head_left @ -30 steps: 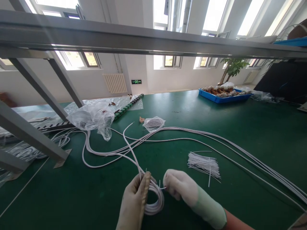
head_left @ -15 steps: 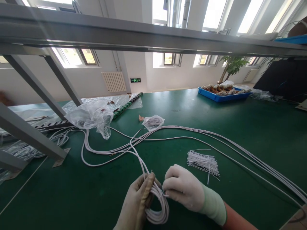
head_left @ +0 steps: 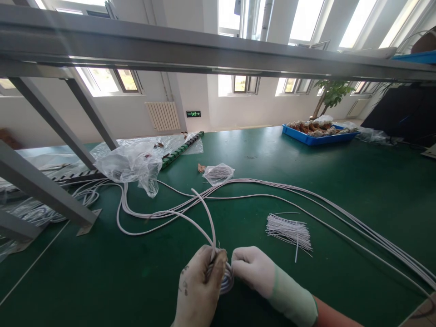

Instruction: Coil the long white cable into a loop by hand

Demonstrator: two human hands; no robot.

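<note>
Pinching the cable coil near the front of the green desk, the left hand wraps the bundle with thumb and fingers, presumably so the loops stay gathered and cannot spring apart. Its grip is pressed firmly onto the coil, and the coil's right side is left exposed, which gives the other hand room to reach it. The right hand sits just at that exposed edge, fingers curled and pressed together; whether anything thin is caught between the fingertips cannot be told. Both hands wear pale gloves, likely for protection and a surer hold.

Above the left thumb, a free cable end sticks up and curves away to the far left, kept out of the loops by the hold beneath it. Beyond, several long cables run across from left to right, probably laid out long to avoid knotting. To the right lies a loose pile of short white ties, near the right hand, a handy spot for picking. A clear bag of similar strips sits farther off, behind the cables, seemingly as a reserve.
</note>
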